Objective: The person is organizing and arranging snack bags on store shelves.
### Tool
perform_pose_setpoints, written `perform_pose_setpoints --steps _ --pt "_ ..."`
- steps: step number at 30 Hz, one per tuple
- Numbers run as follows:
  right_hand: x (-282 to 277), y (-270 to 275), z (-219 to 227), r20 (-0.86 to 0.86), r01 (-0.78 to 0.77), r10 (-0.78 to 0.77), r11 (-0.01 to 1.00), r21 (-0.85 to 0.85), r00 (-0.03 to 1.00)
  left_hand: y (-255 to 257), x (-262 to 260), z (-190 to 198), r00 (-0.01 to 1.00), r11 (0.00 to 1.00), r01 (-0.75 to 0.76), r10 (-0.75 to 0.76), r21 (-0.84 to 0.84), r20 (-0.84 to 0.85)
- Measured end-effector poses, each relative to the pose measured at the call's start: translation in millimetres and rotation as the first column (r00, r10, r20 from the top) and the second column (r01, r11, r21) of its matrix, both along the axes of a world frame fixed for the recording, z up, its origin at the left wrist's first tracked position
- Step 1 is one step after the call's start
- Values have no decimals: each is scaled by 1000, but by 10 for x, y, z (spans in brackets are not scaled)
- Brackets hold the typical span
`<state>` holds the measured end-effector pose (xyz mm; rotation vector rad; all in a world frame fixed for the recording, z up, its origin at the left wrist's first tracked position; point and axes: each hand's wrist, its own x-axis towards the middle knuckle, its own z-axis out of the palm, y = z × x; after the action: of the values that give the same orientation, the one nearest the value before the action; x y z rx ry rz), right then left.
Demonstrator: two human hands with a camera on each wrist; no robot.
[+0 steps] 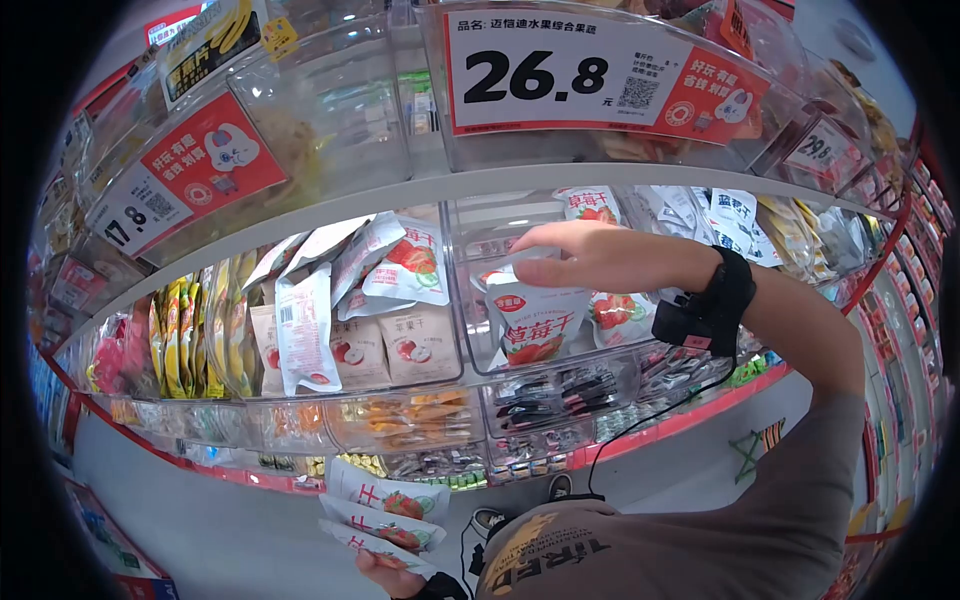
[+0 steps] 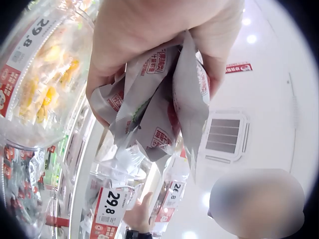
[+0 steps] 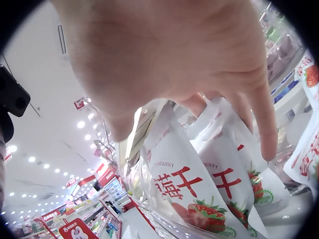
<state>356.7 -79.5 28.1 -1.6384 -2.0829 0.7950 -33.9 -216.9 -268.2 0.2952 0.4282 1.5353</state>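
My left hand grips a fanned bunch of white dried strawberry pouches low in the head view. In the left wrist view their edges stick out between thumb and fingers. Up at the shelf, my right hand reaches over a clear bin with more dried strawberry pouches. The right wrist view has its thumb on the near side of upright pouches and its fingers stretched down behind and beside them. The thumb stands apart from the front pouch.
Left of this bin is another with strawberry and apple pouches. Blueberry pouches lie to the right. A shelf edge with a large price sign runs above. Lower bins hold small dark packets. A cable hangs from the right wrist.
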Motion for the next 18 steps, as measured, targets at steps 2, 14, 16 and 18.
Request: perform_pose_setpoints --steps 2,14,16,18 --pt "23 -175 91 123 -170 160 983 75 979 -12 86 153 989 999 -37 38 15 -141" --pt "-95 -415 -333 5 -149 157 930 335 988 113 501 775 968 988 149 -139 31 -208" --pt "-52 -434 -262 -96 -157 192 944 289 977 138 528 850 958 986 162 -147 42 -247" --pt "-50 -440 -215 -97 -117 145 961 252 985 129 577 869 961 990 136 -123 38 -247"
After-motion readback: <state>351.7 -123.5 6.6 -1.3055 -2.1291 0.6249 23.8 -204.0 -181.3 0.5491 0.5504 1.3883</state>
